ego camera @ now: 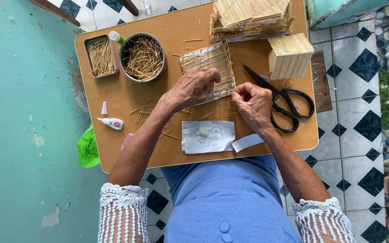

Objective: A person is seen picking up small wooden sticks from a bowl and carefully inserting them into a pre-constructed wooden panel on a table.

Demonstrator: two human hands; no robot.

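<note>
Hands, left [194,86] fingers gripping one stick panel [209,67], right [253,104] clenched, one scissors [282,105]

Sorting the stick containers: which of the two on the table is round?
The grey metal bowl, right of the rectangular tin; its rim is circular, and its sticks lie tangled.

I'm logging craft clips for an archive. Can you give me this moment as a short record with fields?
setting: small wooden table on tiled floor
left hand: resting on a flat panel of glued sticks
right hand: closed, beside the panel's edge
containers: round tin and rectangular tin, both holding loose sticks
tools: black scissors, small glue bottle
other: paper scrap, stick blocks
</note>
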